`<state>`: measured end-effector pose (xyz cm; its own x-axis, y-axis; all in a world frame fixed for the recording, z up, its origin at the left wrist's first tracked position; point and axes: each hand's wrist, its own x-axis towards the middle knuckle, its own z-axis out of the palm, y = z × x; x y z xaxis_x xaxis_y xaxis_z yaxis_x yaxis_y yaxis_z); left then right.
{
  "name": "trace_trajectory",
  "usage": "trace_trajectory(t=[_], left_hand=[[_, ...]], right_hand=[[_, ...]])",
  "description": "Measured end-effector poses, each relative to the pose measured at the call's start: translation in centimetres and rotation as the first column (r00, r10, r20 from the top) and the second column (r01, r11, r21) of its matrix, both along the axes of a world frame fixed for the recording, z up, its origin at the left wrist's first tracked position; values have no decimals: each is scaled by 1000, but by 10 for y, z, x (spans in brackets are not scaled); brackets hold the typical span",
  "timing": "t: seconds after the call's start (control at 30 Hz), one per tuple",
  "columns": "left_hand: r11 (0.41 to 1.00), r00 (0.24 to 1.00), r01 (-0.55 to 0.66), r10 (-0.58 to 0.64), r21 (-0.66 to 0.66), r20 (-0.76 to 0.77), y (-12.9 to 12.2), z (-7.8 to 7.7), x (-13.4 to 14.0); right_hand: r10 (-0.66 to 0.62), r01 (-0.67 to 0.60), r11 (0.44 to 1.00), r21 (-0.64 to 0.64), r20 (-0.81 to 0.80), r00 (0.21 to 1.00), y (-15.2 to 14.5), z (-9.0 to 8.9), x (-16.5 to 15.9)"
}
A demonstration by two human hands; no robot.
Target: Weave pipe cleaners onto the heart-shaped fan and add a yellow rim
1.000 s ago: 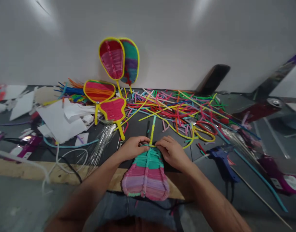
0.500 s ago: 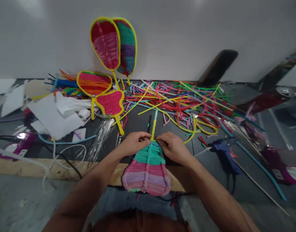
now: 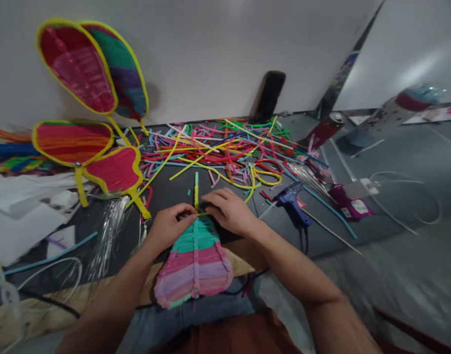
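A fan-shaped panel (image 3: pixel 199 248) wrapped in fuzzy pipe cleaners, with teal, pink and lilac bands, lies at the table's front edge, its wide end toward my body. From its narrow end a stem (image 3: pixel 196 194) points away, yellow with a pale green tip. My left hand (image 3: pixel 170 223) is closed, thumb and fingertips pinching where stem and panel meet. A short yellow pipe cleaner (image 3: pixel 203 214) sticks out sideways there. Close to the stem's right side is my right hand (image 3: pixel 227 209), its curled fingers apart; its thumb is mostly hidden.
Loose pipe cleaners (image 3: pixel 214 150) are heaped along the wall, with scissors (image 3: pixel 268 173) at their front. On the right are a blue glue gun (image 3: pixel 294 204), a red can (image 3: pixel 325 129) and a leaning phone (image 3: pixel 270 96). Finished yellow-rimmed fans (image 3: pixel 78 69), paper (image 3: pixel 22 211) and silver tinsel (image 3: pixel 113 223) occupy the left.
My view has swung to the right, so everything appears shifted left. My right hand's fingers have lifted and opened a little from the stem base, while my left hand keeps its pinch.
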<state>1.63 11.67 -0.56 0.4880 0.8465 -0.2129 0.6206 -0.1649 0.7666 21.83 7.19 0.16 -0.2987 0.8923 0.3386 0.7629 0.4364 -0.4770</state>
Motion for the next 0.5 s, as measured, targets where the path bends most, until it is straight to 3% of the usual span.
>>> trace_trajectory(t=[0.1, 0.17, 0.23, 0.3, 0.4, 0.5], left_hand=[[1000, 1000, -13, 13, -14, -19, 0, 3, 0], [1000, 1000, -18, 18, -13, -26, 1, 3, 1], [1000, 999, -11, 11, 2, -38, 2, 2, 0], [1000, 999, 4, -4, 15, -45, 3, 0, 0], [1000, 999, 21, -21, 10, -28, 5, -3, -2], [999, 1000, 26, -26, -19, 1, 5, -4, -2]], right_hand=[[-245, 237, 962, 133, 43, 969, -25, 19, 31], [-502, 481, 859, 173, 108, 858, -49, 21, 62], [-654, 622, 757, 202, 249, 714, -72, 12, 93], [-673, 651, 731, 205, 376, 637, -88, -3, 117], [-655, 663, 726, 183, 478, 585, -97, -21, 134], [-652, 691, 710, 133, 494, 575, -98, -20, 140]])
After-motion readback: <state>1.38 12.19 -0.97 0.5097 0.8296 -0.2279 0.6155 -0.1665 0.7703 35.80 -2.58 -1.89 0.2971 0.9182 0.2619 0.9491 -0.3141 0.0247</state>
